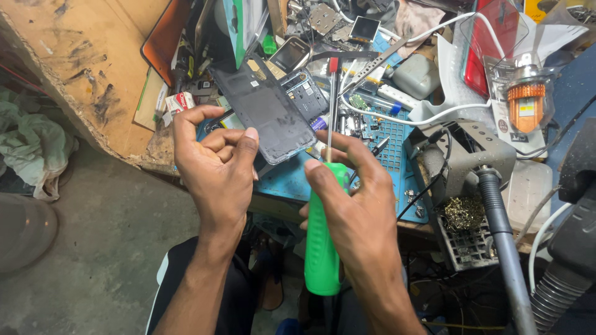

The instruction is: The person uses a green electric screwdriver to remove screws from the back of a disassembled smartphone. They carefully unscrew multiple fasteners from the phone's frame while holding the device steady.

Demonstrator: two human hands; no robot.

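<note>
My left hand point(214, 158) holds a dark grey phone back cover point(266, 111) by its lower end, tilted up and away from me. My right hand point(354, 198) grips a bright green screwdriver handle point(323, 248) around its upper part. The thin metal shaft point(331, 108) points upward beside the cover's right edge and has a red band near the top. An opened phone body point(304, 93) lies on the blue work mat point(391, 142) just behind the cover.
The bench is crowded: tweezers point(372, 62), small phones and circuit boards at the back, a white cable, a red case point(490, 37), an orange-tipped bulb in a bag point(526, 99), a grey soldering stand point(472, 161) with brass wool. A wooden board stands at the left.
</note>
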